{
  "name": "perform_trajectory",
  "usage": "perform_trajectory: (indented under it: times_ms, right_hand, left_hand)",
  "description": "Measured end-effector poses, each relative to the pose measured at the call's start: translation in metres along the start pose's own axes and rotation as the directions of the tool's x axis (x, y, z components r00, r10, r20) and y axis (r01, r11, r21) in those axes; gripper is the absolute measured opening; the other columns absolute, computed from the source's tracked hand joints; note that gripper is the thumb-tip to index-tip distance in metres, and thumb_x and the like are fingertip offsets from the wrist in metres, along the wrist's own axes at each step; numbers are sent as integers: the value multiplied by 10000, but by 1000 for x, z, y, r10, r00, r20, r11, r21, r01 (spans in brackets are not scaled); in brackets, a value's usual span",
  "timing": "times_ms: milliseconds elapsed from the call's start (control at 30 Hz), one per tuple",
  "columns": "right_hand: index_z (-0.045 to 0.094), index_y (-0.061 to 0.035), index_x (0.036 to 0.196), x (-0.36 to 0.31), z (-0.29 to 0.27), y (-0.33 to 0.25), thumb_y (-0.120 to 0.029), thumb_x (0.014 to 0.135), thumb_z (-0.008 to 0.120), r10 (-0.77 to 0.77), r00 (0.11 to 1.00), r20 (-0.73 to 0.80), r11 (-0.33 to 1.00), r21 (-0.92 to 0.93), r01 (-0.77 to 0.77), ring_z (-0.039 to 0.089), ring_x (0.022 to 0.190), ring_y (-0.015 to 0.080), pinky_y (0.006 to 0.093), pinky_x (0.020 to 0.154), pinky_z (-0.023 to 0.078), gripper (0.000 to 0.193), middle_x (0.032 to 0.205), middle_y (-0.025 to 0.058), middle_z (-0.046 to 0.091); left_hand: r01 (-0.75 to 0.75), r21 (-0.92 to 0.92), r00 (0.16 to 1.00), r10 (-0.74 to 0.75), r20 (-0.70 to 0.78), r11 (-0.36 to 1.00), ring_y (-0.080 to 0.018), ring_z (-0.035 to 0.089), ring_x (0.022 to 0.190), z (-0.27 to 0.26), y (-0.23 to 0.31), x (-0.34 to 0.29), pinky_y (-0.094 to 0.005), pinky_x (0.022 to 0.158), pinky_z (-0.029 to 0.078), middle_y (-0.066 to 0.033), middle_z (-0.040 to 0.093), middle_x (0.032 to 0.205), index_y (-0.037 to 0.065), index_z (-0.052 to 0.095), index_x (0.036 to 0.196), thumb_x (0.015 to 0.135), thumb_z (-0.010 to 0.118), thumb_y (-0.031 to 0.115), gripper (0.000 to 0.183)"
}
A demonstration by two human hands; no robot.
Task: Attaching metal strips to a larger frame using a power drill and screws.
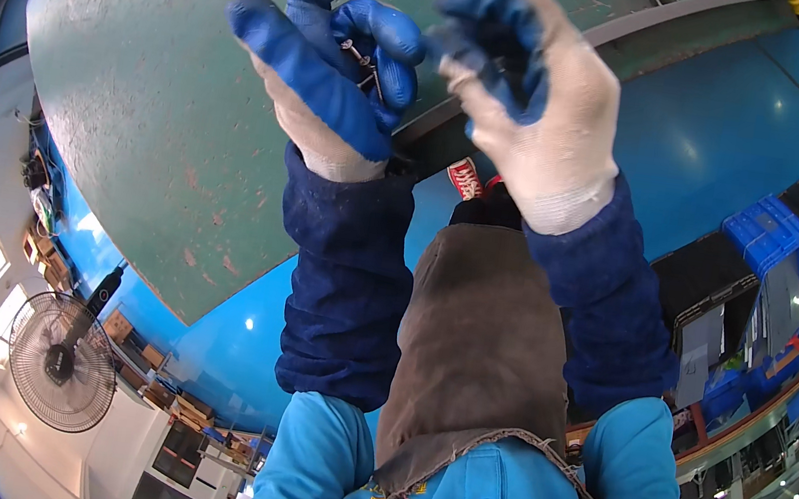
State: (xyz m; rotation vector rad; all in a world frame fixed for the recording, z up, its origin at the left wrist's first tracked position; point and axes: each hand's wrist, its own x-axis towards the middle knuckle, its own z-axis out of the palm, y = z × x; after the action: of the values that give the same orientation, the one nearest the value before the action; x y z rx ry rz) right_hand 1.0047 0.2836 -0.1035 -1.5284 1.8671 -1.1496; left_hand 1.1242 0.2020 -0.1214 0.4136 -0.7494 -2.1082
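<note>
Both hands wear white knit gloves with blue coated palms and fingers. My left hand (336, 80) is palm up over the edge of a green worktop (163, 128), its fingers curled round several small metal pins with round heads (368, 66). The thumb side and one finger stretch outward. Close to its right, my right hand (536, 96) is raised with curled fingers, smeared by motion. Its fingertips are near the left hand's fingers, and I cannot make out whether anything is between them.
Below the hands are a brown apron (491, 322) and a red shoe (465, 178) on the blue floor. Black and blue crates (770, 233) stand at the right. A grey metal bar (676, 24) runs along the far right. A fan (62, 362) stands at the lower left.
</note>
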Motion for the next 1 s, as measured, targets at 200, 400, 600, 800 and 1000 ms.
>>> perform_trajectory:
  times_ms: [200, 400, 600, 800, 1000]
  right_hand:
    - [583, -90, 1164, 2, -3, -7, -65, 715, 777, 49, 998, 42, 992, 117, -54, 678, 796, 193, 263, 753, 555, 490, 994, 90, 686]
    - [563, 12, 1238, -3, -5, -8, 103, 728, 690, 82, 996, 26, 962, 257, -86, 662, 830, 170, 236, 756, 539, 534, 1037, 133, 681]
    - [591, 56, 1171, -38, -30, 27, 145, 700, 618, 425, 905, 29, 221, 966, -135, 618, 726, 131, 171, 642, 494, 480, 973, 121, 673]
    - [631, -27, 1131, -67, -37, 58, 21, 666, 732, 52, 974, -219, 998, 38, -44, 602, 792, 147, 252, 727, 499, 479, 972, 78, 651]
    - [663, -147, 1052, -61, -25, 70, -121, 639, 803, -218, 958, -187, 846, -525, 90, 591, 960, 221, 408, 926, 444, 437, 1028, 33, 630]
  left_hand:
    - [-31, -367, 996, 59, 65, 930, -215, 628, 663, -1, 3, -9, -269, 624, 534, -210, 663, 863, -108, 407, 1332, 864, 662, 382, 724]
    - [-141, 84, 964, 156, -216, 986, -138, 555, 490, 27, -1, -15, -191, 442, 404, -171, 685, 819, -48, 435, 1340, 937, 401, 549, 721]
    - [172, 715, 939, 107, -328, 678, -155, 620, 536, 24, 24, -12, -198, 463, 471, -148, 702, 841, -5, 504, 1298, 911, 506, 517, 650]
    - [295, 887, 895, 223, -387, 357, -238, 636, 671, 36, 9, 12, -273, 583, 493, -191, 689, 912, 1, 500, 1310, 845, 586, 470, 666]
    - [403, 912, 864, 359, -352, -75, -337, 656, 834, 41, -28, 52, -364, 726, 520, -242, 673, 996, 9, 494, 1325, 765, 682, 413, 715]
